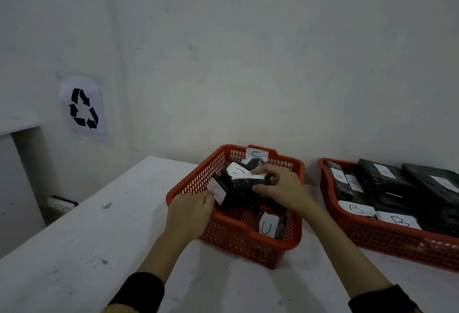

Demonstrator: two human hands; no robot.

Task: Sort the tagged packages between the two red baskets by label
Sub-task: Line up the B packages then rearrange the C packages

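Observation:
A red basket (233, 240) with a "U" tag on its far rim stands mid-table and holds several black wrapped packages with white "U" labels. My left hand (191, 213) grips one such package (231, 194) at its labelled end, over the basket's left wall. My right hand (278, 184) pinches another black package (244, 180) from above, inside the basket. One more "U" package (270, 224) leans in the near right corner. A second red basket (372, 235) at the right holds several black packages labelled "B".
Both baskets stand on a white table (99, 250) set against a white wall. A recycling sign (83, 109) is taped to the wall at the left. Beyond the table's left edge lies a small dark object (62, 203) low down.

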